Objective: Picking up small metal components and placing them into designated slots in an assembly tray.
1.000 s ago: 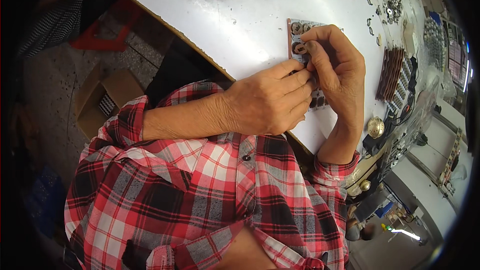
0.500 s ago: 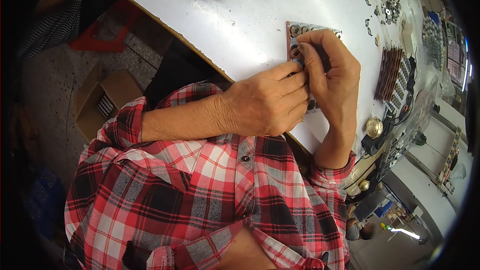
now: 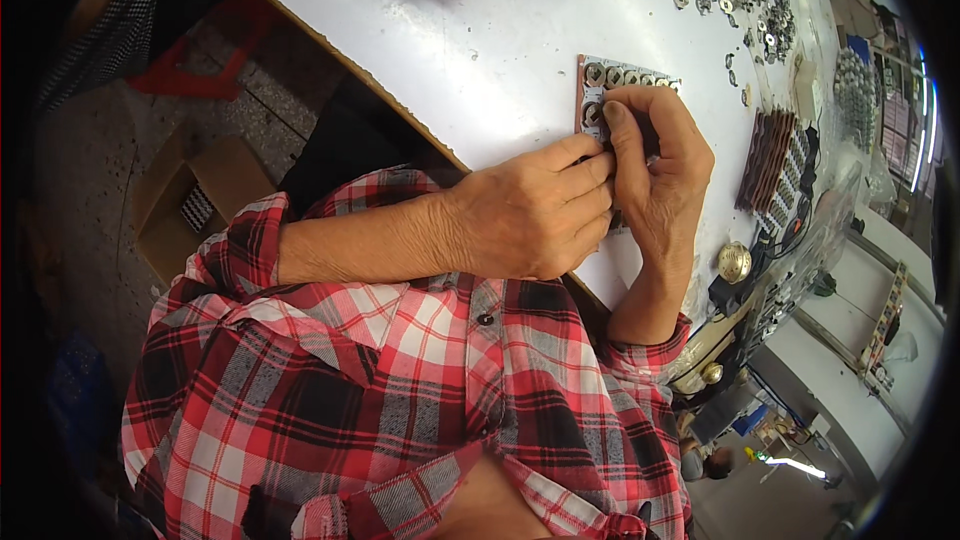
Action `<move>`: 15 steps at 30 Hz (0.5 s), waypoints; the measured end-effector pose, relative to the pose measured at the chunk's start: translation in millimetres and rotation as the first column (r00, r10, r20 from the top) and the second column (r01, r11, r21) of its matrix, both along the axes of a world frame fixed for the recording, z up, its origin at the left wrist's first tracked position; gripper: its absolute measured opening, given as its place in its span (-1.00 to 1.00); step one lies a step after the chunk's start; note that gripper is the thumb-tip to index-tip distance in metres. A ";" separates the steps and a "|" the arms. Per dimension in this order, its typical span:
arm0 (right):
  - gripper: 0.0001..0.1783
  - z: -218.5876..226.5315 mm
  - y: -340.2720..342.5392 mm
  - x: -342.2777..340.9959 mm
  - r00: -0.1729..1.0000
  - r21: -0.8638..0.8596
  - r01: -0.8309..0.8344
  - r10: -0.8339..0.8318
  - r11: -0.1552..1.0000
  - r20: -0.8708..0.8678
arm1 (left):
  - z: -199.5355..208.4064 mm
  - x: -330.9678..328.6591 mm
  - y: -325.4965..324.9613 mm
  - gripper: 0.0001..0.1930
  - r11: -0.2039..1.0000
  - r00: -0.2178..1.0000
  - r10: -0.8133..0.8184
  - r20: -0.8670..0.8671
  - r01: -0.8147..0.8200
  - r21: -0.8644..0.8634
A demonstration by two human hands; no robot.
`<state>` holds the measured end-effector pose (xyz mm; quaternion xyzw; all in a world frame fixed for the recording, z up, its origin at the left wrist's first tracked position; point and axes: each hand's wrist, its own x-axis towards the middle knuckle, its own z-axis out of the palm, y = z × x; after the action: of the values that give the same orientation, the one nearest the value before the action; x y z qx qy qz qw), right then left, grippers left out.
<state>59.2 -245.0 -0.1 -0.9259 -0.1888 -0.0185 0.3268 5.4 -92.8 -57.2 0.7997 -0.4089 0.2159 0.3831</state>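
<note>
Lays the left hand (image 3: 530,215) over the near left part of a disc-studded panel (image 3: 591,97) on the white table (image 3: 500,40), with fingers close together. Bends the right hand (image 3: 662,160) over it from the right, with thumb and forefinger narrow; cannot tell whether gripping anything with either. Has loose metal pieces (image 3: 770,40) far right, stacked panels (image 3: 770,162) nearer.

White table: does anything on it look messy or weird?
A little messy: small metal pieces lie scattered toward the upper right, several apart from the main heap. They look untidy compared with the board under the right hand, where round parts line up. Nothing looks plainly broken.
</note>
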 end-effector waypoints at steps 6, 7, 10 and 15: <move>-0.92 2.4 -4.3 2.6 0.993 0.077 -0.045 0.053 0.996 -0.104 | 2.1 -0.7 2.3 -0.64 1.000 1.000 0.012 0.005 -0.012 -0.006; -0.92 1.7 -4.2 4.2 0.993 0.079 -0.046 0.054 0.996 -0.104 | 2.1 -1.2 2.9 -0.64 1.000 1.000 0.022 0.010 -0.022 0.007; -0.93 1.7 -3.6 7.7 0.987 0.102 -0.068 0.082 0.992 -0.137 | 2.7 -1.5 2.7 -0.65 0.999 0.999 0.031 0.019 -0.032 0.022; -0.93 9.4 -5.5 15.8 0.960 0.136 -0.189 0.212 0.973 -0.185 | 4.9 -3.6 2.8 -0.63 0.999 1.000 0.014 0.019 -0.015 0.041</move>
<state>75.0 -250.5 9.3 -0.8785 -0.2469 0.0961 0.3976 1.9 -90.0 -52.3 0.8083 -0.4109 0.2176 0.3611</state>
